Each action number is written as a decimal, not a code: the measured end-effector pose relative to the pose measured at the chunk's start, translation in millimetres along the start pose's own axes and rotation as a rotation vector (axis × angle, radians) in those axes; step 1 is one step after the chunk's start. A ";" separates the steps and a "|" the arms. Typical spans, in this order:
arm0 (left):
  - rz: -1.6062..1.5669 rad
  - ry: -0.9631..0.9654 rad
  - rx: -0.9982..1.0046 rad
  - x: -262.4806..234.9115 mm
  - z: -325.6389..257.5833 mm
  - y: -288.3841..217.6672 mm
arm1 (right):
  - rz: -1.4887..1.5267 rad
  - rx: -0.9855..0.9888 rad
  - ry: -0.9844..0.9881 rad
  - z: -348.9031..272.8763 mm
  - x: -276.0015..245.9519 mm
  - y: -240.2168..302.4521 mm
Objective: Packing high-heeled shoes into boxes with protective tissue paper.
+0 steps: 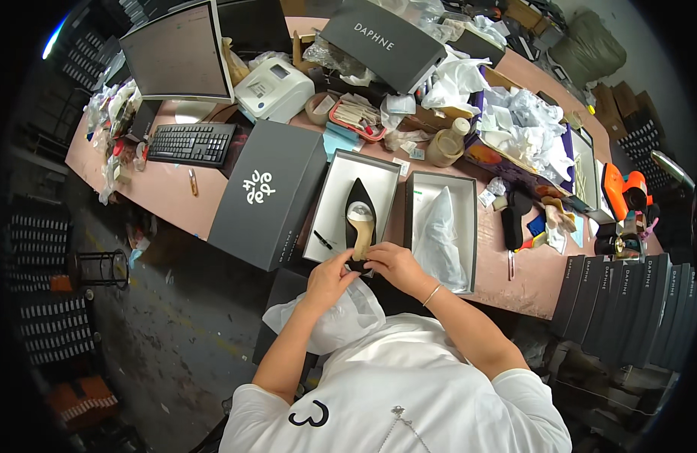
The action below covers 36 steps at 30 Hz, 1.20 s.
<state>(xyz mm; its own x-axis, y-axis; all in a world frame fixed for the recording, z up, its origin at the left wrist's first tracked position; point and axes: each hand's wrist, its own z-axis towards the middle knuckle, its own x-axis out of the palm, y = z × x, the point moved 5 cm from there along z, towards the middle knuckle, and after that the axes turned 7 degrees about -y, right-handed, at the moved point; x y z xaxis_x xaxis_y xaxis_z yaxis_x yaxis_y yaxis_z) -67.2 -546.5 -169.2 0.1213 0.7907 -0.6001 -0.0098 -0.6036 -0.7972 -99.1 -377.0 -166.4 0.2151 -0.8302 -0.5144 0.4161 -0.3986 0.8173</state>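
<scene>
A black pointed-toe shoe (359, 198) with a beige insole lies lengthwise over an open shoebox (330, 198), toe pointing away from me. My left hand (332, 278) pinches the heel end from the left. My right hand (400, 269), a bracelet on its wrist, has its fingers closed on the same heel end from the right. Clear film fills the toe opening. A small black strip (323, 240) rests in the box, left of the shoe. To the right, a second open shoebox (469, 219) contains a white-wrapped bundle (439, 238). My fingers hide the shoe's heel.
A dark grey lid (265, 196) lies left of the boxes, near a keyboard (190, 145), monitor (178, 57) and label printer (271, 89). Behind stand a bottle (448, 143) and a carton (507, 160) of crumpled paper. White plastic (329, 321) covers my lap; stacked shoeboxes (624, 309) stand right.
</scene>
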 end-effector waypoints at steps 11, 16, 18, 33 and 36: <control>-0.871 -0.046 -0.918 57.4 -28.4 83.5 | 1.146 0.956 -0.235 -43.9 20.3 -47.1; -0.886 -0.089 -0.964 66.2 -15.6 100.2 | 0.627 0.754 -0.078 -25.3 2.7 -31.2; -0.933 -0.120 -1.031 52.2 -10.6 79.0 | 0.578 0.710 -0.078 -17.7 -0.6 -30.6; 0.049 0.094 0.013 20.9 73.6 15.2 | 0.593 0.644 0.041 -4.6 -8.6 -39.2; -0.072 -0.035 -0.089 12.1 67.9 18.2 | 0.577 0.682 0.025 -16.3 -6.6 -51.3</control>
<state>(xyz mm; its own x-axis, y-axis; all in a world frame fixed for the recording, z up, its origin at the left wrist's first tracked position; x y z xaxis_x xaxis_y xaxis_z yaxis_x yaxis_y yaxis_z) -133.2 -541.0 -195.4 0.0836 0.8343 -0.5450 0.0862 -0.5509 -0.8301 -107.4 -344.7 -209.2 0.2513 -0.9676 0.0259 -0.3772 -0.0733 0.9232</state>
